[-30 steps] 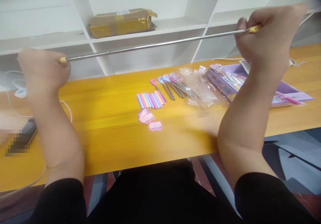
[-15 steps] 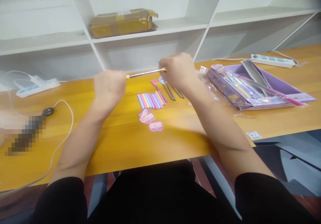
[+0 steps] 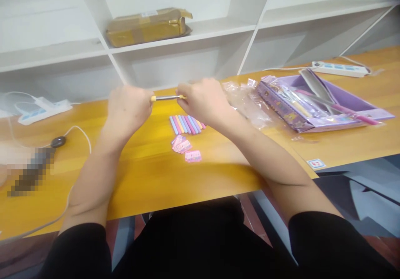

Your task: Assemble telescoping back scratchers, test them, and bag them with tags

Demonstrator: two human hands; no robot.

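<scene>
My left hand (image 3: 129,108) is closed around one yellow end of a telescopic back scratcher (image 3: 167,98). The other yellow end is in my closed right hand (image 3: 203,101), so a short metal rod shows between the two fists, held level above the table. Whatever head it has is hidden in my fingers. Below the hands lies a row of several pastel sticks (image 3: 186,124) in pink, blue, yellow and purple. Nearer to me are a small fanned pile of pink cards (image 3: 181,144) and a single pink card (image 3: 193,156).
An open purple box (image 3: 337,124) with wrapped items stands at the right, beside crumpled clear plastic (image 3: 246,104). White power strips (image 3: 340,68) lie at the back. At the left runs a cable with a black knob (image 3: 58,141). A taped carton (image 3: 146,28) sits on the white shelf.
My right hand has moved left and slightly down toward my left hand, and the rod between them has become shorter. The other back scratchers on the table are now hidden behind my right hand.
</scene>
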